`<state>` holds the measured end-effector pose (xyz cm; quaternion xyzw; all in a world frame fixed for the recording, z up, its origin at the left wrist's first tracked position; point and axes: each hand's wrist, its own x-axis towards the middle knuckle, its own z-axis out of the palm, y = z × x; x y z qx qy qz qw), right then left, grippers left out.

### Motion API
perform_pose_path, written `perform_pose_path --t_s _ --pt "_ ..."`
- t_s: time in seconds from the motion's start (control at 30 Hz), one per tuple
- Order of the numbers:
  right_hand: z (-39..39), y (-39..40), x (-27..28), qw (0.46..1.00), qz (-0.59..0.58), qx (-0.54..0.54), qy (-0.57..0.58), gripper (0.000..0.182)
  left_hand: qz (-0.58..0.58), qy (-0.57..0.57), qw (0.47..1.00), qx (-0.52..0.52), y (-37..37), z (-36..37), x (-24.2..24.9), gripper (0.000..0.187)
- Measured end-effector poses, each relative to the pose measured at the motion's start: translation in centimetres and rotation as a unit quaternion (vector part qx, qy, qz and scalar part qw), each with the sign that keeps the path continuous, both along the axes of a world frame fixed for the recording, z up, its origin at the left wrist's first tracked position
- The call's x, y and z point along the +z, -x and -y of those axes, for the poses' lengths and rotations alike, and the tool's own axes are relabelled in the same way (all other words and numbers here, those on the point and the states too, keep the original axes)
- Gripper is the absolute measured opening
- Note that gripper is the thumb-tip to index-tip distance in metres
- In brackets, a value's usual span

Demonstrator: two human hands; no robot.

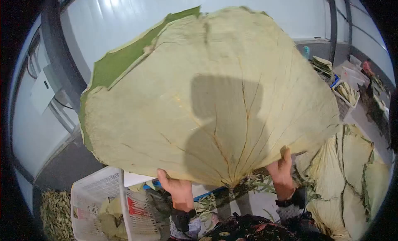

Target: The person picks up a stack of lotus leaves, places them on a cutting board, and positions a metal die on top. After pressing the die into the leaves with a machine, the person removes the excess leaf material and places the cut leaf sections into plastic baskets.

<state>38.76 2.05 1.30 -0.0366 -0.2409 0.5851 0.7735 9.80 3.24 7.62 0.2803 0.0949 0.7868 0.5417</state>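
Observation:
A large dried lotus leaf (145, 112) spreads out before me, pale side facing me, with veins fanning up from its lower middle. Its upper left edge is folded or overlapped, showing a green strip. My left hand (179, 192) grips the bottom edge left of the stem point, thumb in front. On the other side, my right hand (282, 174) pinches the bottom edge the same way. The fingers behind the leaf are hidden. A shadow falls across the leaf's middle.
More flattened lotus leaves (329, 183) lie stacked at the right. At the lower left stands a white plastic basket (97, 181) holding some leaves, beside a heap of shredded or curled leaf pieces (56, 214). Filled crates (346, 94) stand at the back right.

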Motion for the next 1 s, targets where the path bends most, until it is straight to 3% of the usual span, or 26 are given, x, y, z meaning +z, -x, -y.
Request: perform_pose_path --t_s 0.03,0.07,0.1,0.17,0.2,0.27,0.37,0.43,0.57,0.6,0.63,0.67,0.73,0.77,0.8,0.83,0.87,1.0 --pt "-1.5 1.1 0.1 1.0 0.007 0.017 0.004 0.07 0.01 0.031 0.999 0.041 1.5 -0.7 0.1 0.054" --pt "-3.0 2.8 0.7 0.999 0.017 0.005 -0.041 0.068 -0.053 0.068 0.987 0.136 1.6 -1.0 1.6 0.063" --pt "-4.6 4.0 0.8 0.999 0.02 0.014 -0.046 0.068 -0.048 0.064 0.986 0.145 3.1 -2.4 1.4 0.063" --pt "-6.8 6.7 0.9 0.999 0.017 0.013 -0.023 0.063 0.019 0.064 0.997 0.047 6.3 -4.2 0.6 0.062" --pt "-7.7 8.2 1.7 0.999 0.019 0.023 -0.024 0.063 0.007 0.083 0.995 0.054 6.6 -4.2 1.5 0.052" --pt "-8.8 11.3 3.4 0.983 0.118 -0.095 0.1 0.058 -0.01 0.082 0.994 0.077 8.8 -6.3 0.2 0.051" --pt "-11.7 12.1 3.6 0.981 0.089 -0.089 0.146 0.053 -0.011 0.117 0.988 0.103 12.2 -6.7 -0.3 0.05" --pt "-12.7 11.8 4.2 0.98 0.108 -0.103 0.131 0.055 0.07 0.045 0.996 0.035 15.7 -7.1 -2.3 0.051" --pt "-16.2 9.1 2.3 0.98 0.128 -0.094 0.12 0.057 0.044 0.056 0.99 0.121 21.0 -5.2 -3.3 0.063" --pt "-16.8 8.8 1.8 0.981 0.136 -0.083 0.113 0.057 -0.109 0.04 0.967 0.228 22.7 -5.1 -4.8 0.063" --pt "-17.4 8.9 1.5 0.98 0.137 -0.084 0.119 0.057 -0.26 0.023 0.909 0.324 24.7 -5.3 -6.5 0.064" --pt "-17.9 9.0 1.4 0.981 0.139 -0.084 0.11 0.057 -0.262 0.028 0.91 0.319 27.8 -5.8 -8.9 0.064" --pt "-18.5 8.9 1.7 0.98 0.142 -0.089 0.107 0.058 -0.098 0.109 0.941 0.304 32.6 -7.3 -13.1 0.07" --pt "-18.7 9.4 2.3 0.979 0.145 -0.098 0.101 0.057 -0.1 0.113 0.942 0.299 31.8 -7.0 -10.9 0.07" --pt "-19.1 9.9 2.8 0.979 0.148 -0.107 0.095 0.057 -0.085 0.047 0.987 0.125 30.6 -6.0 -6.1 0.068" --pt "-19.6 10.0 3.3 0.978 0.145 -0.112 0.099 0.057 -0.066 -0.022 0.996 -0.054 29.5 -5.5 -2.5 0.066" --pt "-20.2 10.0 3.7 0.979 0.139 -0.115 0.092 0.056 -0.208 0.06 0.976 0.023 29.5 -5.6 -1.1 0.063" --pt "-22.9 8.8 4.9 0.985 0.126 -0.114 0.039 0.053 -0.353 0.121 0.921 0.116 27.9 -7.8 0.7 0.048"
